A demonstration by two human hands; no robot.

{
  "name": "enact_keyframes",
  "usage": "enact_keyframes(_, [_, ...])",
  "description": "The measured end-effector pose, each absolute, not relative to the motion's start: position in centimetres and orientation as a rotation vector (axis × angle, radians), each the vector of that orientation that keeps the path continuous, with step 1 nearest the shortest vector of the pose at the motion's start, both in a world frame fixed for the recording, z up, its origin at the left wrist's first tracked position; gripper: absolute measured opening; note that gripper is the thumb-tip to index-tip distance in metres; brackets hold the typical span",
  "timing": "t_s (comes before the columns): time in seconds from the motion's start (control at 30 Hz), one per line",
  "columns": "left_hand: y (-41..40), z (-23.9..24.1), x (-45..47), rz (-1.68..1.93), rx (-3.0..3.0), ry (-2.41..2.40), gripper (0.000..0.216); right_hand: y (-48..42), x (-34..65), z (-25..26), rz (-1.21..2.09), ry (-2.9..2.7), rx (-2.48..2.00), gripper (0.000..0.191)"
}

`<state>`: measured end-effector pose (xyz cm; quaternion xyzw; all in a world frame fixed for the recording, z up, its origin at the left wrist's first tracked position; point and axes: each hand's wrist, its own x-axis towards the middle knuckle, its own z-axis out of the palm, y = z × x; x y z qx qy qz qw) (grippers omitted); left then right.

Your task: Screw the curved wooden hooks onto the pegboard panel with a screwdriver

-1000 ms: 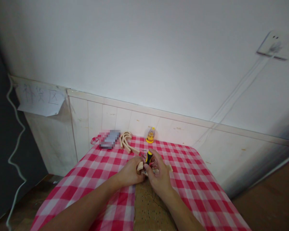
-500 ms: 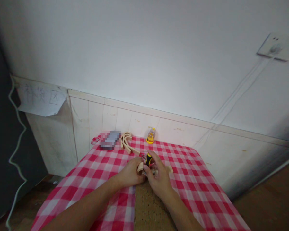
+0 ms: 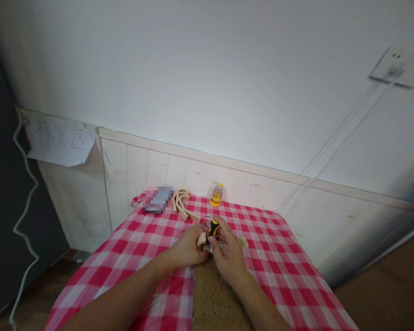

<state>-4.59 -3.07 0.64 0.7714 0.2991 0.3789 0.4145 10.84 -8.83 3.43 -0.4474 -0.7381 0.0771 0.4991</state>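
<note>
My right hand grips a yellow and black screwdriver by its handle, tilted, with the tip end low between both hands. My left hand is closed around a pale curved wooden piece at the far end of a brown board dotted with holes. Small dark fittings show on the wood between my hands, too small to name. Part of another pale wooden piece sticks out beyond my right hand. Several thin reddish and dark bits lie just past my left fingers; their kind is unclear.
Several curved wooden pieces lie at the back of the red-and-white checked tablecloth. A blurred-out flat device is left of them. A clear bottle-shaped container with a yellow base stands by the wall.
My right thumb and fingers have shifted slightly on the screwdriver handle, which leans a little differently. My left hand stays in place on the wooden piece.
</note>
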Motion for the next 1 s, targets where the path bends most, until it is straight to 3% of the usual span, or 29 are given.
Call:
enact_keyframes(0.57, [-2.9,0.3,-4.6,0.930,1.955,0.806,0.027,-8.9,10.7,3.7,0.169,-1.772,-1.109,0.049])
enact_keyframes(0.83, [-3.4,0.9,-4.8,0.929,1.981,0.893,0.021,-8.3,13.1,5.3,0.221,-1.337,-1.070,0.054])
enact_keyframes(1.0, [-3.6,1.2,-5.0,0.947,1.987,0.914,0.022,-8.3,14.3,6.2,0.158,-1.362,-1.188,0.051])
